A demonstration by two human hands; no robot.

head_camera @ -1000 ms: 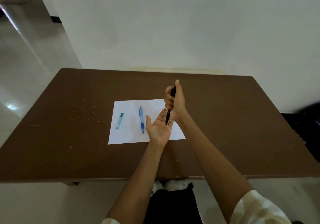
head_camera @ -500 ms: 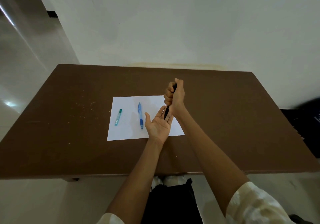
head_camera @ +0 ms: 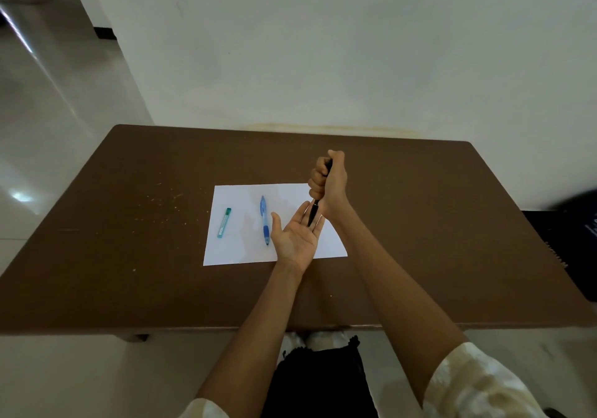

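Note:
My right hand (head_camera: 329, 182) grips a black pen (head_camera: 314, 213) in its fist, held upright with the tip pointing down. The thumb sits on the pen's top end. My left hand (head_camera: 295, 240) lies palm up with straight fingers just under the tip, which touches or nearly touches the fingers. Both hands hover over the right part of a white sheet of paper (head_camera: 239, 249). On the sheet lie a blue pen (head_camera: 265, 220) and, further left, a small teal lead case (head_camera: 224, 223).
The paper rests on a brown table (head_camera: 129, 256) standing against a white wall. Pale specks dot the tabletop left of the sheet. A dark object (head_camera: 578, 233) sits off the table's right edge. Glossy floor shows to the left.
My right thumb has curled down onto the top of the black pen. Both hands have stayed in nearly the same place over the paper.

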